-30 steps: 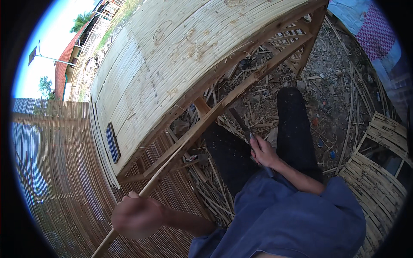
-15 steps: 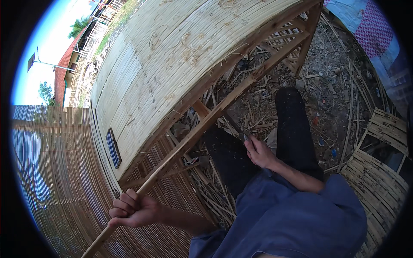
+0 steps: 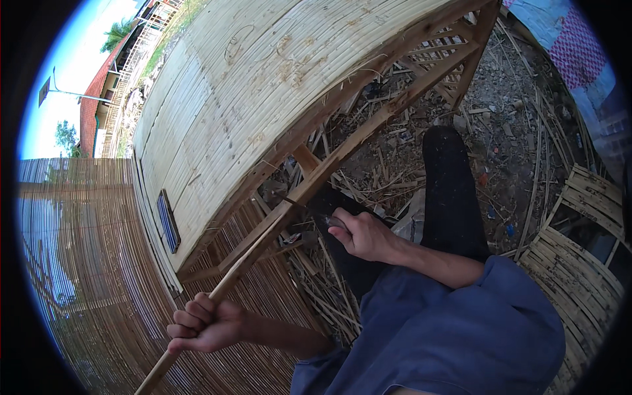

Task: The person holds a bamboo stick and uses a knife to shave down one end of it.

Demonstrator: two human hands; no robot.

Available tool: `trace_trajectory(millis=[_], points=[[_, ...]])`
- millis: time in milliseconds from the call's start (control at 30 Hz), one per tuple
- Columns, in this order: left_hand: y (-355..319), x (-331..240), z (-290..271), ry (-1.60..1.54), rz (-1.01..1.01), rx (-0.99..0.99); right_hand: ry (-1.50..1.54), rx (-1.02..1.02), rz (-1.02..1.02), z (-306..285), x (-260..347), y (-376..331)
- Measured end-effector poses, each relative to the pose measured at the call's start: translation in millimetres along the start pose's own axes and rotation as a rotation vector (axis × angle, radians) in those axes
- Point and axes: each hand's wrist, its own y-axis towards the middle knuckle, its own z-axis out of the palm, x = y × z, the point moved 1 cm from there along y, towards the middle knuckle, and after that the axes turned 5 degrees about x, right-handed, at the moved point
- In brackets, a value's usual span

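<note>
Currently, you are gripping the long bamboo strip [image 3: 263,240] with your left hand [image 3: 204,324], fingers wrapped tight near its lower end, while your right hand [image 3: 362,234] is clenching a knife [image 3: 316,214] against it; be keeping strokes shallow and directed away.

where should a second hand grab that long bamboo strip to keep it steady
Grip the bamboo strip on its bare middle, between the left hand and the right hand's blade. Come from the left side: it runs diagonally, and legs block the right.
</note>
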Motion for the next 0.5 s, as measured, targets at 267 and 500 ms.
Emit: trace_trajectory(millis=[267,500], points=[[-11,-5,8,-0.036,0.014,0.023,-0.013,-0.065,-0.039,-8,-19,-3],[-7,-8,12,-0.018,0.002,0.061,-0.039,0.053,-0.109,-1,8,-15]])
